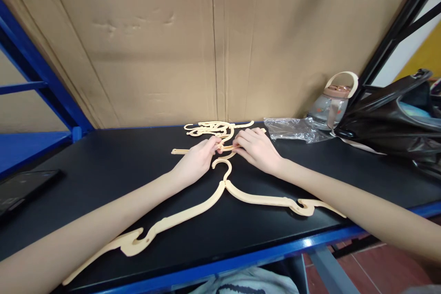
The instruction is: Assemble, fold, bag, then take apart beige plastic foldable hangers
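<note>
Your left hand [203, 154] is pinching a cream-coloured, slender plastic hanger piece [228, 148] between thumb and fingers, and your right hand [257, 147] is closing on the same piece from the other side. The piece is sitting between your two hands, toward the back of the flat black tabletop [103, 161]; your fingers are covering part of it, so whether its ends are touching the surface cannot be told.

Nearer to you, a spread cream-coloured plastic clothes hanger [225, 185] is lying with its open hook pointing away from you, just below your hands. Its notched left end is running beside your left forearm, and its right tip is reaching your right forearm.

Behind your hands, a jumbled pile of cream-coloured plastic hanger parts [210, 127] is resting near the upright brown cardboard panel [148, 46]. To the right of your right hand, a crumpled clear plastic wrapper [292, 129] is lying in front of a transparent bottle with a brown lid and cream handle [327, 109]. A glossy black bag [379, 115] is standing beside the bottle. A flat black device [27, 186] is lying at the far left.
</note>
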